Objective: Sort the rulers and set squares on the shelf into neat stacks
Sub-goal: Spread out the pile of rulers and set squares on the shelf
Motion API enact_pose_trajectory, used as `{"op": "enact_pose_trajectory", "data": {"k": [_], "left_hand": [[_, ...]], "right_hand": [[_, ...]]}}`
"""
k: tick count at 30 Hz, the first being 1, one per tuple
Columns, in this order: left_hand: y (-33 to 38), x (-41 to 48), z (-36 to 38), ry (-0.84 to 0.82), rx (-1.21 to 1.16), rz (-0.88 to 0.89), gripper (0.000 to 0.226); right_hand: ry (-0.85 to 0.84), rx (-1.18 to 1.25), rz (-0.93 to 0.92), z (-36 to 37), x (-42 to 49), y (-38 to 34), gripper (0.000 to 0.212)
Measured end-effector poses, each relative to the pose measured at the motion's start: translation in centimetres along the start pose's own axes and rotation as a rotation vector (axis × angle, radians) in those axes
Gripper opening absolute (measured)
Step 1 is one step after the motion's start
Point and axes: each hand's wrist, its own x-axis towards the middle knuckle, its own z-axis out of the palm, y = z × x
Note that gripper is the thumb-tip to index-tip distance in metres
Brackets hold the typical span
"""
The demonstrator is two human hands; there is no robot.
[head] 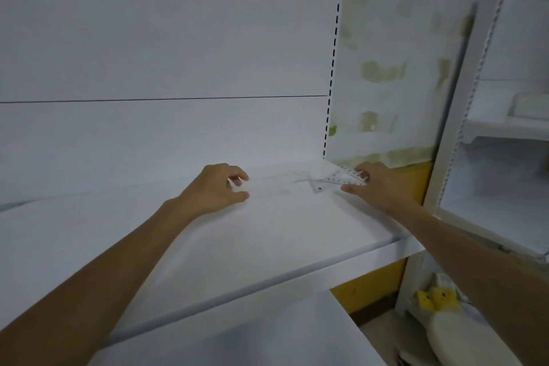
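- Fingers (241,176) of the left hand (215,192) curl and, with the thumb, pinch the left end of the clear rulers (273,184). Fingers (360,171) of the right hand (383,187) lie fairly straight, tips pressing on the clear set square (338,180).
- White shelf (267,246): both items sit at its rear, by the back panel (163,53), toward the right end. Risk: clear plastic barely shows on white, so edges are easy to misjudge and a stack could end up skewed.
- Rulers: blurred, count unreadable. Risk: held at 1 end only, they could fan out or pivot if slid.
- Set square: meets the rulers' right end; cannot tell which lies on top. Risk: a pull on the rulers may drag it. It lies near the shelf's right edge and could slip off.
- Pose: 2 bare forearms reach forward over the shelf, left from lower left, right from lower right. Hands are well apart, 1 at each end of the rulers, palms down.
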Motion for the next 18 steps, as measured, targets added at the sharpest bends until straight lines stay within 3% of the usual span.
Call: {"op": "enact_pose_trajectory", "data": {"k": [10,14,18], "left_hand": [[0.6,0.6,1.9,0.143,-0.031,-0.185,0.027],[1.1,-0.1,1.8,0.164,-0.015,-0.236,0.025],[1.6,-0.8,1.8,0.189,0.009,-0.273,0.026]], "right_hand": [[-0.260,0.086,-0.357,1.9,8.4,1.2,0.053],[-0.442,0.095,-0.410,2.4,9.6,1.9,0.049],[-0.499,0.085,-0.436,3.3,10.2,2.8,0.040]]}}
